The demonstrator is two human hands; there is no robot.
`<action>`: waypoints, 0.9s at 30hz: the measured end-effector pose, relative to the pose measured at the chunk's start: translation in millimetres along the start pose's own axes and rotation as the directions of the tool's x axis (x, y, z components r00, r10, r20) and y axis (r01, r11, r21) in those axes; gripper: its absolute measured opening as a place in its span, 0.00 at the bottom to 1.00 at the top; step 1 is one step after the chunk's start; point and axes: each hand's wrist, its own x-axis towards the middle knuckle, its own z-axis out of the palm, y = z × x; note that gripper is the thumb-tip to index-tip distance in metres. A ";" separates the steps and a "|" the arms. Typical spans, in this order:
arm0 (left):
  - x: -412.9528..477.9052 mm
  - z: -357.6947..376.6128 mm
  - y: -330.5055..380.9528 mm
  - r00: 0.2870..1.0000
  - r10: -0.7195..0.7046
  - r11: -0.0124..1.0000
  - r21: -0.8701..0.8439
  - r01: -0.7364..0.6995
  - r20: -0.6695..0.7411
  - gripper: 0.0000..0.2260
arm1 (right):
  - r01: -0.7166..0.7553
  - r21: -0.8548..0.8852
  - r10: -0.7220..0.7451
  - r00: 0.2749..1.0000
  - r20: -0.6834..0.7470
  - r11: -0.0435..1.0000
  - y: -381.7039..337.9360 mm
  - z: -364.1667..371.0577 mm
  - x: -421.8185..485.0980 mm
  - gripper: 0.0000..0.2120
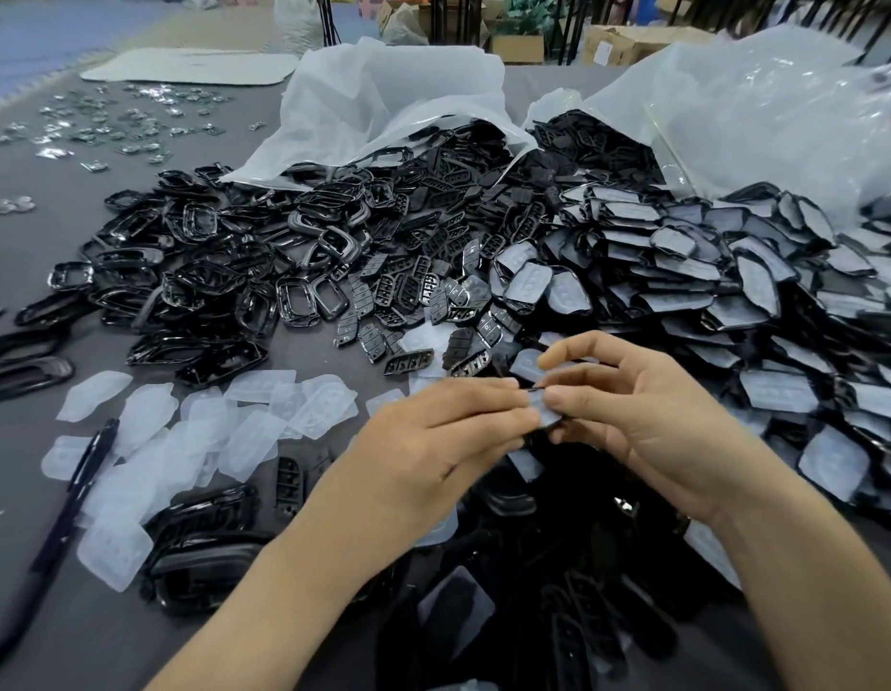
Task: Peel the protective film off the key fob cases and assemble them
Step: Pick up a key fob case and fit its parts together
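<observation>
Both hands meet at the centre of the view over a small black key fob case [547,415] with whitish film on it. My left hand [433,441] pinches the case's left side between thumb and fingers. My right hand [648,406] pinches its right edge, thumb and forefinger at the film. Most of the case is hidden by the fingers. A heap of film-covered cases [733,301] lies to the right. Black frames [209,261] are piled to the left, button inserts [413,286] in the middle. Peeled films [184,431] are spread at the lower left.
Two opened plastic bags [393,97] spill parts at the back. A dark pen [79,481] lies at the left, next to the peeled films. Small clear pieces [109,122] are scattered at the far left. More black parts [533,615] lie between my forearms on the grey table [29,231].
</observation>
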 end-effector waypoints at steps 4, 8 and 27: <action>-0.1 2.2 -0.2 0.995 0.059 0.997 0.044 -0.062 0.076 0.11 | -0.051 -0.104 0.052 0.999 0.004 0.993 -1.8 -4.3 -1.9 0.12; -1.3 5.2 0.5 0.995 0.066 0.995 0.075 -0.071 0.068 0.11 | 0.030 -0.227 -0.031 1.000 -0.001 0.973 -3.6 -5.0 -3.1 0.10; -4.0 16.8 13.4 0.779 -0.627 0.698 -0.438 0.567 0.011 0.10 | 0.217 -0.658 -0.301 0.953 -0.015 0.721 7.3 14.1 -4.7 0.10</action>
